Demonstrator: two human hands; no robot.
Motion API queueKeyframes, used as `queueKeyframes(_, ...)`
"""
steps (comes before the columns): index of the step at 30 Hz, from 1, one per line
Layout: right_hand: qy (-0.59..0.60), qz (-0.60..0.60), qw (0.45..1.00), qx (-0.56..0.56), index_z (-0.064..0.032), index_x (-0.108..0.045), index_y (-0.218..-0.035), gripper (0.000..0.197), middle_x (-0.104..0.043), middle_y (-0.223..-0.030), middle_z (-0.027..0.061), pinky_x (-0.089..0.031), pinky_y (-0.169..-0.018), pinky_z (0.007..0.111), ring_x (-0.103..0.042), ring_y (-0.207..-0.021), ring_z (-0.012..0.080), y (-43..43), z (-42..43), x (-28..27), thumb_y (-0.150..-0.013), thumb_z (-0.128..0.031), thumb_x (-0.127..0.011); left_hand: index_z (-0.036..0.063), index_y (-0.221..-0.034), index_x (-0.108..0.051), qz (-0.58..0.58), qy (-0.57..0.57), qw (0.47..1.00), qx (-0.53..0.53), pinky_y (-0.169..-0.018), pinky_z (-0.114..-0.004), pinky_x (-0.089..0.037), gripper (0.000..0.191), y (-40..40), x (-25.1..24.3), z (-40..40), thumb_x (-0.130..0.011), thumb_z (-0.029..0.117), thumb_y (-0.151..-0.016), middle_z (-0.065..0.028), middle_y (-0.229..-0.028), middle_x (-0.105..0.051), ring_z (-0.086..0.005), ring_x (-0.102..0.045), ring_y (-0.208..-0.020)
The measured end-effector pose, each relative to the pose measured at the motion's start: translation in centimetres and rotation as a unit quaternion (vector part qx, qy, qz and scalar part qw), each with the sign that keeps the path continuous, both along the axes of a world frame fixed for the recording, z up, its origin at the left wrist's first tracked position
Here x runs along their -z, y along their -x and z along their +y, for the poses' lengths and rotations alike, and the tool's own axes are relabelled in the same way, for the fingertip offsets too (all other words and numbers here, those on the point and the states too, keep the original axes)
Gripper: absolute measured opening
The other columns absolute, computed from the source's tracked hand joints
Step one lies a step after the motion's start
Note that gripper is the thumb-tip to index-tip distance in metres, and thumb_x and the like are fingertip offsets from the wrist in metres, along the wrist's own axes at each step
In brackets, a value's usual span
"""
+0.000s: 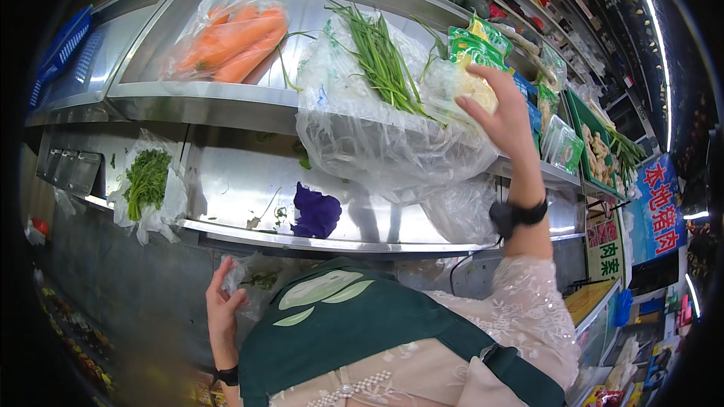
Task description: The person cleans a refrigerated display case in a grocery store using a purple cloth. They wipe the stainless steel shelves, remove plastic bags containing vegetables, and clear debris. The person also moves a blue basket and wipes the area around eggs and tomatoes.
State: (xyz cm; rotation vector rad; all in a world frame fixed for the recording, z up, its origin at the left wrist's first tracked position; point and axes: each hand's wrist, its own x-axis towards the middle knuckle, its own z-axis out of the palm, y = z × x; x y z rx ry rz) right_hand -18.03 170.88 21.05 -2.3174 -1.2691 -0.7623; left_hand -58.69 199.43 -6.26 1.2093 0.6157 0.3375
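Observation:
My right hand (pixel 492 107) reaches over the upper steel shelf with thumb and forefinger apart, beside a pale item in clear plastic (pixel 478 90); whether it touches this is unclear. Green packets (pixel 475 48) lie just beyond it. To its left, garlic chives (pixel 382 56) rest on a large clear plastic bag (pixel 350 130) that hangs over the shelf edge. My left hand (pixel 226 297), low beside the dark green apron (pixel 350 322), has a clear plastic bag (pixel 254 277) with a few green leaves between its fingers. A bag of carrots (pixel 237 39) lies at the upper left.
The lower steel shelf (pixel 226 186) holds a purple cloth-like item (pixel 317 212), leaf scraps and a bunch of leafy herbs (pixel 147 181) on a white bag. A blue plastic basket (pixel 62 56) stands far left. Ginger (pixel 597 158) fills a green crate at right. The shelf's metal lip (pixel 339 246) runs before me.

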Motion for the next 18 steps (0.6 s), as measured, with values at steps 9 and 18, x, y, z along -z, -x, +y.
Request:
queueKeyframes(9, 0.315, 0.15, 0.917, 0.194, 0.0145, -0.064, -0.105, 0.097, -0.066, -0.102, 0.0302, -0.047, -0.095, 0.046, -0.06, -0.105, 0.0444, -15.0, 8.4, 0.6, -0.079, -0.079, -0.051, 0.0048, -0.143, -0.046, -0.025, -0.009, 1.0, -0.011, -0.067, -0.02, -0.048, 0.072, 1.6, -0.4, 0.7, -0.065, -0.004, -0.074, -0.0057, -0.137, -0.05, -0.0087, -0.056, -0.101)
queueKeyframes(18, 0.303, 0.019, 0.938, 0.165, 0.0021, -0.07, -0.096, 0.039, -0.066, -0.101, 0.027, -0.051, -0.086, 0.043, -0.063, -0.096, 0.0421, -24.7, 9.4, -0.5, -0.074, -0.03, -0.069, 0.0033, -0.144, -0.045, -0.043, 0.011, 0.998, -0.054, -0.067, -0.02, -0.049, 0.074, 3.4, 0.4, -0.5, -0.069, -0.001, -0.074, -0.0082, -0.138, -0.05, -0.0114, -0.056, -0.105)
